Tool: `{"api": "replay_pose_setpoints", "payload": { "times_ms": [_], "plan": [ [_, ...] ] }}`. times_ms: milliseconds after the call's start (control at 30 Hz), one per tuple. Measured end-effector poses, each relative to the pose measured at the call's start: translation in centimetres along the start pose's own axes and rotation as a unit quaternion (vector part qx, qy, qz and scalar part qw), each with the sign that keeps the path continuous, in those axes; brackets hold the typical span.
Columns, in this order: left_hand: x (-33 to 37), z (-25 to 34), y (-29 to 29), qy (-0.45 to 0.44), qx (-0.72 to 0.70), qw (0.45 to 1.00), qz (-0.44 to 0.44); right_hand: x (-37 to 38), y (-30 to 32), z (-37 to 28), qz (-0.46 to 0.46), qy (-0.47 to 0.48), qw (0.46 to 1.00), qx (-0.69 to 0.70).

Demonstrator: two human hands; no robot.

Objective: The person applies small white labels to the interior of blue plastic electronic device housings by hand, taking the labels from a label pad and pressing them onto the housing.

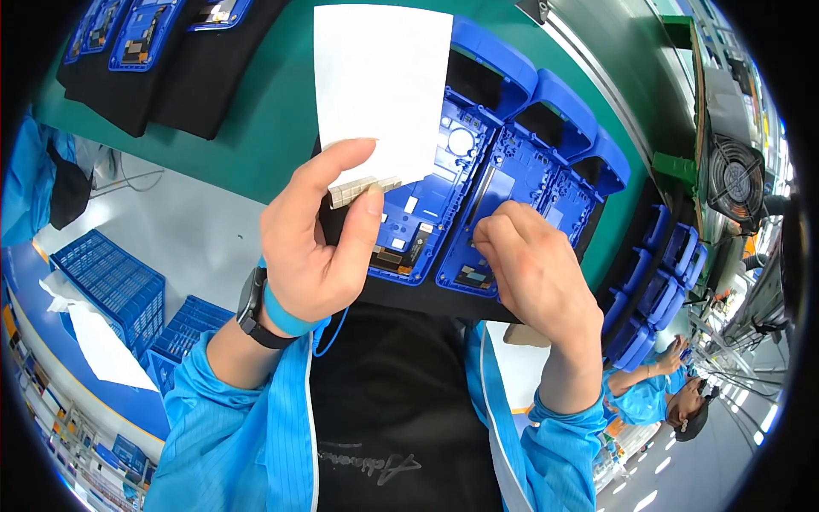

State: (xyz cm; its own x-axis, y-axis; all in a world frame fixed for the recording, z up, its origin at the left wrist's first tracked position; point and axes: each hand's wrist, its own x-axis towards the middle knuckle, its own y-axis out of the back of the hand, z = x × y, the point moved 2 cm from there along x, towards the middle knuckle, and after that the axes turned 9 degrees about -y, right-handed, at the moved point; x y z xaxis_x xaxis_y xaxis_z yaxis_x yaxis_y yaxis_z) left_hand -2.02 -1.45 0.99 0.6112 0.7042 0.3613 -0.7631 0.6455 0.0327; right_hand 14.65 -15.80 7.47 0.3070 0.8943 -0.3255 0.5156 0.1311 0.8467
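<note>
over blue housings point(437, 198), a white sheet point(381, 85) and metallic blocks point(363, 191) are pinched by the left hand point(311, 235); whether anything is pinched by the bunched right hand point(542, 264) cannot be told. if pressure is eased, blocks could be dropped inside.

There was one white sheet point(380, 94), one strip of metal blocks point(346, 194), three open blue cases point(444, 193), one wristwatch point(252, 300), two nearby blue baskets point(115, 286) and, toward the warped rim, apparently four panels point(139, 36).
</note>
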Motion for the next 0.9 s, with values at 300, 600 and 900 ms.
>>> {"api": "replay_pose_setpoints", "payload": {
  "times_ms": [300, 600, 900],
  "plan": [
    [0.1, -0.2, 0.2, -0.04, 0.028, 0.999, -0.002, -0.2, -0.3, -0.3, 0.011, -0.006, 1.0, -0.022],
    [0.1, -0.1, 0.1, -0.028, 0.012, 1.0, -0.002, -1.2, -1.4, 0.6, 0.085, 0.031, 0.996, -0.003],
    [0.3, -0.1, 0.1, -0.038, 0.014, 0.999, 0.001, -3.2, -1.4, 0.8, 0.066, 0.008, 0.998, 0.012]
  ]
}}
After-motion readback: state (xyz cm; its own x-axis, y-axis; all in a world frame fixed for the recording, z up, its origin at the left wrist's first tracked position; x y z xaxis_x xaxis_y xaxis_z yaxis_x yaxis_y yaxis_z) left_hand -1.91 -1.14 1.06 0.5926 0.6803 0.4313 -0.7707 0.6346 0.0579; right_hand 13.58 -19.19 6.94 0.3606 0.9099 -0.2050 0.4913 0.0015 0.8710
